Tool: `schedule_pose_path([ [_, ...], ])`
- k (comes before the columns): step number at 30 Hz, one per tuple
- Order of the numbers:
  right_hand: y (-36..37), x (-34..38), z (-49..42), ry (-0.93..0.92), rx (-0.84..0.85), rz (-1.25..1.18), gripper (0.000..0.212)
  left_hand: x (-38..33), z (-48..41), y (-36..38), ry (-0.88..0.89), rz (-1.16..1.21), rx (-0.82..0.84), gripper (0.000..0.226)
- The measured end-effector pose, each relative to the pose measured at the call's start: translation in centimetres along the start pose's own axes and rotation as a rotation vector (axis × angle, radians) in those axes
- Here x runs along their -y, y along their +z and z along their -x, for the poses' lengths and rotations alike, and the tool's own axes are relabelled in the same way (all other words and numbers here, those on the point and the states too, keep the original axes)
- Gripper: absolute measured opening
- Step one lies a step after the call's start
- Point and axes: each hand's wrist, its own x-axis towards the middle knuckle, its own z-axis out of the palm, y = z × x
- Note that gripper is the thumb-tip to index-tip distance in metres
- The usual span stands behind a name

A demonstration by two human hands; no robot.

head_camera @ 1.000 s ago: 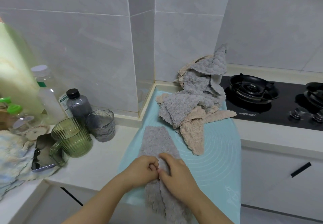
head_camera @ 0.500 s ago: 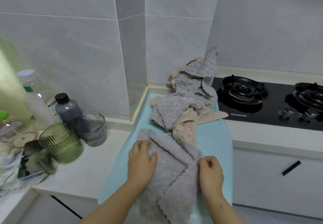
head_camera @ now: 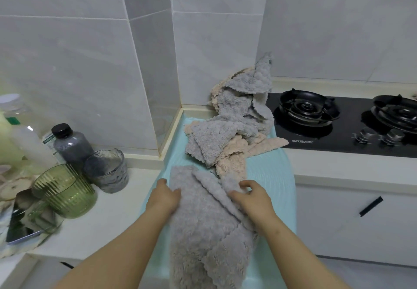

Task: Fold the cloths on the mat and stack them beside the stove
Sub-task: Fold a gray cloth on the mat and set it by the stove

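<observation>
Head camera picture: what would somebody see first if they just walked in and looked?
Most likely the fluffy grey cloth at the front of the pale turquoise mat, with the left hand and right hand gripping its folds. Next comes the messy heap of grey and beige cloths at the mat's far end, against the tiled wall corner, right beside the black glass gas stove.

Half-folded grey cloth (head_camera: 203,232) on teal mat (head_camera: 272,181)

Fluffy grey cloth (head_camera: 203,216); smooth mat (head_camera: 270,176); glossy blk stove (head_camera: 338,135).
</observation>
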Motion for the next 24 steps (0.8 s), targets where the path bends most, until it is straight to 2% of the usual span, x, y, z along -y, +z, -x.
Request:
schedule_pose_path([
  [2, 0.1, 0.3, -0.3, -0.087, 0.059, 0.036, 0.009, -0.1, -0.1, -0.4, -0.036, 0.060, 0.000, 0.040],
  [4, -0.2, 0.2, -0.5, -0.204, 0.000, 0.009, 0.011, -0.4, -0.3, -0.8, -0.014, 0.140, -0.006, 0.008],
  [8, -2.1, 0.2, -1.0, -0.297, -0.294, -0.093, 0.011, -0.6, -1.0, -1.7, 0.035, 0.319, -0.013, 0.013],
  [11, -3.6, 0.0, -1.9, -0.205, -0.407, -0.065, 0.012, -0.5, -1.6, -1.9, 0.046, 0.291, -0.062, 0.013],
  [14, -3.9, -0.9, -3.0, -0.065, -0.394, 0.013, 0.018, -0.6, -2.0, -1.4, 0.055, 0.211, -0.090, 0.013],
  [16, -3.9, -1.4, -3.4, 0.017, -0.364, 0.070, 0.019, -0.4, -2.0, -1.2, 0.070, 0.109, -0.088, 0.005],
  [18, -3.7, -1.5, -3.1, 0.055, -0.344, 0.059, 0.029, 0.2, -2.2, -1.1, 0.092, 0.004, -0.109, 0.020],
  [19, -3.6, -1.5, -2.7, 0.041, -0.349, 0.042, 0.037, 0.4, -1.9, -1.0, 0.117, -0.022, -0.143, 0.028],
  [21, -3.2, -1.5, -1.4, -0.078, -0.366, 0.047, 0.036, 0.6, -0.8, -0.9, 0.237, -0.019, -0.202, 0.028],
  [24, -1.9, -2.0, 0.8, -0.294, -0.191, 0.169, 0.020, 1.4, 1.7, -0.5, 0.510, -0.096, -0.093, 0.015],
])
